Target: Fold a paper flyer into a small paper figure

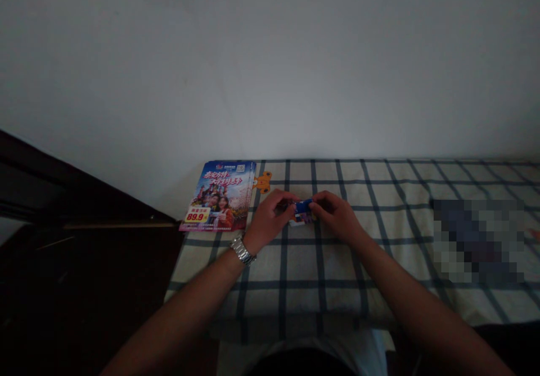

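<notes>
Near frame centre, our left hand (271, 214) and right hand (336, 214) pinch the printed paper (302, 207); folding seems underway, next requiring even creasing.

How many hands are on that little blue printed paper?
2: the left hand on the left side of the blue printed paper, the right hand on its right side. No others touch it.

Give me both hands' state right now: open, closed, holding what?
Left hand: closed, holding the left end of a small printed paper.
Right hand: closed, holding the right end of the same paper.
</notes>
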Tool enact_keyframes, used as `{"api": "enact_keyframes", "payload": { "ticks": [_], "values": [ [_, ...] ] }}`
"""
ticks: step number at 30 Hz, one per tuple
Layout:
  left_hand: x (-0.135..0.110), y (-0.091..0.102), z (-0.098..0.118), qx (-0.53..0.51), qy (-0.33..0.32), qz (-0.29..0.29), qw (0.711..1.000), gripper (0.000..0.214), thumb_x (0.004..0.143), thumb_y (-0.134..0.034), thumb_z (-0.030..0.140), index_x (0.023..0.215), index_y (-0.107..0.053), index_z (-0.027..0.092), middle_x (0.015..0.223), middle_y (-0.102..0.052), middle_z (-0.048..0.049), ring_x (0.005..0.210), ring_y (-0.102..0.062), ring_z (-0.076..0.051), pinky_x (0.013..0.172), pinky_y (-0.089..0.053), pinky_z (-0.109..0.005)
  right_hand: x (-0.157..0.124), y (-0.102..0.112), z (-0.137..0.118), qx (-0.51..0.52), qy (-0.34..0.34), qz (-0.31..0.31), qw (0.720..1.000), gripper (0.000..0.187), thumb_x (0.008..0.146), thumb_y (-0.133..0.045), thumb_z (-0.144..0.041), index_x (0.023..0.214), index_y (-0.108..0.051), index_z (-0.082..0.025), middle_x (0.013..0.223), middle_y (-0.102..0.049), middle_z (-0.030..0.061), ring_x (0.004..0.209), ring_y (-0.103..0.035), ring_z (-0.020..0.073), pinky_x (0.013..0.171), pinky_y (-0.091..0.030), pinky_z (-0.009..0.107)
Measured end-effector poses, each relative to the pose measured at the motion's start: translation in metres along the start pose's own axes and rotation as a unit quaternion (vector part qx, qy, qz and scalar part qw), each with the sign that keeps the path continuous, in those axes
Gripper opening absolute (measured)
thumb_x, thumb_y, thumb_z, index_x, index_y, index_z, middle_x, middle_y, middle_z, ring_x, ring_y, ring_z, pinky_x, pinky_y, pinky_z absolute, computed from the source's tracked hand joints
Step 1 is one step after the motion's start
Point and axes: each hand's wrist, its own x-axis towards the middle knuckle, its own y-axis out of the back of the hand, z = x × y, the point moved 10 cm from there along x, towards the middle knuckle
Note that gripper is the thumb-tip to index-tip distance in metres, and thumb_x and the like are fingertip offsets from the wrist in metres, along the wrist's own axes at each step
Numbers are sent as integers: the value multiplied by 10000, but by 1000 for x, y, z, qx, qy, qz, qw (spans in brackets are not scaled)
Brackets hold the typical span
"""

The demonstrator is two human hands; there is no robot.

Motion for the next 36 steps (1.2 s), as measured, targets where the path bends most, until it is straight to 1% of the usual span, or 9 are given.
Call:
{"api": "enact_keyframes", "payload": {
  "ticks": [2,4,8,14,18,23,27,31,36],
  "values": [
    [0,1,3,5,-9,5,1000,222,972,-626,374,1130,-679,227,1087,-683,-55,990,-673,-190,896,-557,-338,0,-1,0,0,-1,-2,1000,260,904,-682,-475,935,-646,-219,811,-692,8,731,-655,173,677,-547,299],
    [0,-2,4,5,-10,-5,1000,250,978,-621,405,1147,-676,230,1098,-691,-53,1003,-673,-191,902,-551,-335,-1,-3,-2,-2,1,-6,1000,255,908,-677,-470,934,-651,-218,815,-691,8,738,-655,172,681,-544,298],
    [-1,-8,0,23,12,-26,999,269,984,-601,451,1072,-692,214,1017,-719,-41,962,-681,-198,856,-541,-321,-3,-9,-4,-11,-3,-25,1000,251,913,-672,-467,942,-656,-219,821,-693,11,757,-659,178,679,-536,296],
    [-1,-10,1,16,14,-33,999,248,996,-573,426,987,-679,201,915,-703,-16,879,-664,-177,799,-510,-288,-5,-13,-5,-16,0,-39,999,236,922,-670,-451,947,-661,-217,836,-690,10,753,-651,171,687,-529,291],
    [-1,-10,3,13,19,-33,999,236,989,-580,409,969,-676,195,904,-697,-13,854,-649,-170,789,-494,-281,-6,-14,-3,-13,-1,-51,999,248,934,-657,-460,946,-663,-212,826,-678,8,731,-628,164,667,-513,283],
    [-1,-10,3,11,26,-32,999,238,974,-599,406,925,-673,186,860,-683,-7,818,-637,-166,766,-480,-273,-6,-15,-4,-9,-5,-51,999,257,931,-661,-462,915,-645,-206,797,-650,5,705,-601,156,643,-486,274],
    [-1,-10,3,13,25,-36,999,235,974,-602,406,926,-677,189,861,-689,-8,823,-643,-170,781,-486,-278,-7,-17,-3,-10,-16,-59,998,256,931,-663,-465,925,-646,-209,788,-646,-2,693,-596,151,630,-473,269],
    [-1,-11,3,17,19,-38,999,238,975,-611,413,928,-693,194,886,-706,-11,837,-651,-171,803,-487,-283,-7,-16,-3,-29,-9,-59,998,256,937,-660,-468,916,-654,-212,783,-654,-1,700,-600,154,639,-468,273],
    [0,-8,-1,-5,26,-22,999,283,961,-631,470,982,-702,197,916,-712,-18,838,-656,-169,768,-492,-269,-4,-11,-5,1,-3,-41,999,282,933,-663,-490,882,-639,-214,761,-633,-2,686,-581,155,625,-462,278]
  ]
}}
